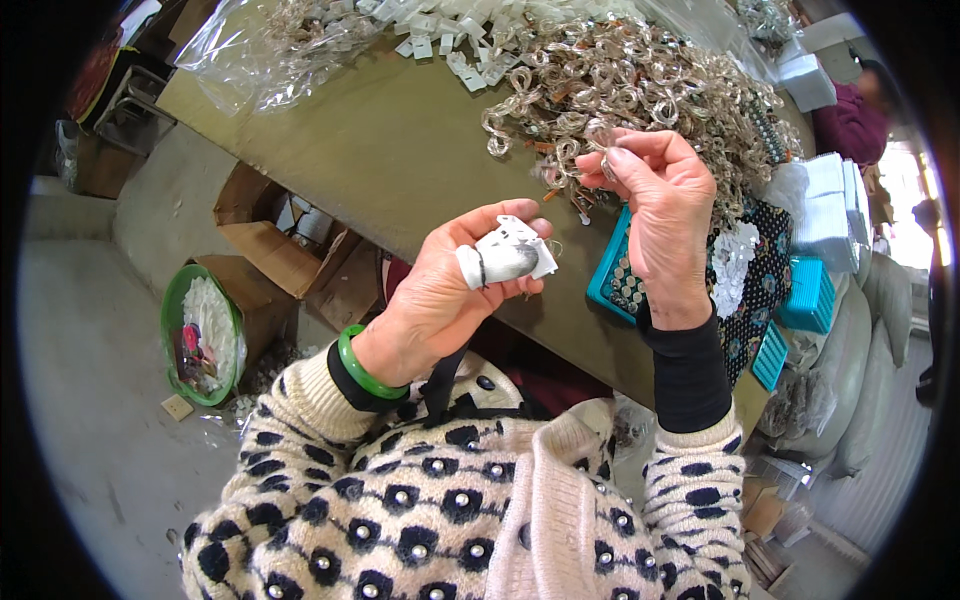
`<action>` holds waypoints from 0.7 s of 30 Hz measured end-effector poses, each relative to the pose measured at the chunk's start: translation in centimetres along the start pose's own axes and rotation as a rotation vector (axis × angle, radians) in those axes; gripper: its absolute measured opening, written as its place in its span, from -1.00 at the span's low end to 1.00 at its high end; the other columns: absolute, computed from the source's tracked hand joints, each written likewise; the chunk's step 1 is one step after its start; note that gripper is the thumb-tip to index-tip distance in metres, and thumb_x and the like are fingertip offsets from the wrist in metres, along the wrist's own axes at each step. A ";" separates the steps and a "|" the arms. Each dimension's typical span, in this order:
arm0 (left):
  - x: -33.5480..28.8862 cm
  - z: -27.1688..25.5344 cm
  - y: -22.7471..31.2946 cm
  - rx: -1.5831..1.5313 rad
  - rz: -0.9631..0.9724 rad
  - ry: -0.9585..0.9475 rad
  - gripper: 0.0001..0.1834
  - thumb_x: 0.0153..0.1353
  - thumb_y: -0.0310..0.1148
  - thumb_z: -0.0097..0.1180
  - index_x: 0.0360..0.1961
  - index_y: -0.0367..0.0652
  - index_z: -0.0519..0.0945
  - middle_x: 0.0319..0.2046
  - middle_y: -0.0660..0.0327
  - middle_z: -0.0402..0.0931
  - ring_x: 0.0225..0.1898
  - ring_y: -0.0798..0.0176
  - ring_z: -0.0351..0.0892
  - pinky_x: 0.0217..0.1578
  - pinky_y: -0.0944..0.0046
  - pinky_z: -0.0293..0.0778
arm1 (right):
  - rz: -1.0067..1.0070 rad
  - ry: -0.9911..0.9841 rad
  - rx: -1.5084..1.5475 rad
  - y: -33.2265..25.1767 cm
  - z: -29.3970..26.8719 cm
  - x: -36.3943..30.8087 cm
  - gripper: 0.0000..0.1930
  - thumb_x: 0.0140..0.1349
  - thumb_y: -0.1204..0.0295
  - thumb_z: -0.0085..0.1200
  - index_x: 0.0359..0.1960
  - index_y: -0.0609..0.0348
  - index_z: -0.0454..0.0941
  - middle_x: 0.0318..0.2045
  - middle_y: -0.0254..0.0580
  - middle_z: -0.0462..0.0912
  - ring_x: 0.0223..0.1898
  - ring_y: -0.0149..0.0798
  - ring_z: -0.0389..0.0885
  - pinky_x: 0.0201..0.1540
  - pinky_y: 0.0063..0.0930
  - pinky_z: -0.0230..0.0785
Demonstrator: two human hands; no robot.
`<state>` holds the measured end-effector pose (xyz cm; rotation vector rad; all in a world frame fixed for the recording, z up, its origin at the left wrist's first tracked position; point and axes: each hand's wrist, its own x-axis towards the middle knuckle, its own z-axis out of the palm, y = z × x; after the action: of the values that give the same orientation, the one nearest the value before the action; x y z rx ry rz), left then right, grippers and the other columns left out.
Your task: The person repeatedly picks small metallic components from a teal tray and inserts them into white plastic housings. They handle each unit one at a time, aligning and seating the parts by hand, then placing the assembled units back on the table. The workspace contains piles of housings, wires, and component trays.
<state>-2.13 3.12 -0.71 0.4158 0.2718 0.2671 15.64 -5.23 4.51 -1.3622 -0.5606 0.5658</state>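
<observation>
My left hand [425, 285] is closed around a small white card [515, 228] with dark specks or holes. Its thumb appears wrapped in a white cover [505, 260], smudged grey at the tip and tied with a dark band. Over the near edge of a large pile of looped, pale glittery strands [640, 75], my right hand [660, 195] pinches one looped strand [603, 150] between thumb and fingers. Orange bits show among the loops. Just beneath the right hand, a blue tray [607, 285] holds several small round pieces.
White tags [465, 70] and clear plastic bags [235, 60] lie along the table's [350, 150] far side. At right are patterned cloth [765, 270], white stacks [825, 205] and a blue basket [808, 295]. A green tub [172, 340] and cardboard box [265, 235] stand left; another person [855, 120] sits far right.
</observation>
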 end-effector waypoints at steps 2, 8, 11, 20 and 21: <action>0.0 0.1 0.0 -0.034 -0.021 -0.003 -0.42 0.24 -0.32 0.26 0.23 -0.29 0.38 -0.01 0.07 0.56 -0.10 0.14 0.61 -0.14 0.22 0.57 | 0.087 0.024 0.105 -0.4 -0.7 -0.7 -0.88 0.21 0.73 -0.01 -0.24 0.34 0.48 -0.32 -0.09 0.61 -0.33 -0.25 0.70 -0.27 -0.46 0.62; 0.0 0.9 0.3 -0.008 0.024 -0.033 -0.46 0.26 -0.40 0.23 0.23 -0.23 0.37 -0.08 0.10 0.57 -0.09 0.04 0.67 -0.15 0.13 0.67 | 0.166 -0.058 0.379 -0.4 -1.2 -4.0 -0.81 0.19 0.75 -0.10 -0.19 0.31 0.47 -0.34 -0.17 0.53 -0.34 -0.35 0.53 -0.24 -0.43 0.48; 0.2 1.1 0.5 0.035 0.077 -0.047 -0.45 0.27 -0.42 0.21 0.25 -0.23 0.35 -0.08 0.10 0.56 -0.09 0.02 0.67 -0.14 0.15 0.66 | 0.186 -0.112 0.483 -0.5 -1.3 -5.2 -0.81 0.21 0.74 -0.07 -0.18 0.28 0.47 -0.33 -0.22 0.52 -0.34 -0.40 0.49 -0.26 -0.47 0.41; 0.0 1.3 -0.3 0.140 0.072 -0.056 -0.57 0.23 -0.39 0.24 0.11 -0.28 0.49 -0.08 0.02 0.60 -0.16 0.13 0.67 -0.24 0.27 0.61 | 0.133 0.023 0.262 0.6 0.0 -7.5 -0.84 0.23 0.72 0.02 -0.20 0.23 0.50 -0.31 -0.34 0.52 -0.35 -0.54 0.43 -0.31 -0.62 0.33; -0.1 1.3 -0.4 0.150 0.073 -0.056 -0.59 0.23 -0.41 0.23 0.09 -0.28 0.50 -0.10 0.02 0.62 -0.17 0.12 0.69 -0.24 0.27 0.62 | 0.111 0.023 0.198 0.6 0.0 -7.6 -0.84 0.24 0.72 0.02 -0.21 0.23 0.50 -0.28 -0.32 0.52 -0.35 -0.54 0.44 -0.29 -0.63 0.34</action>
<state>-1.72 2.28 0.32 0.5812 0.2227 0.3073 9.94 -10.19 3.55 -1.2150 -0.4009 0.6774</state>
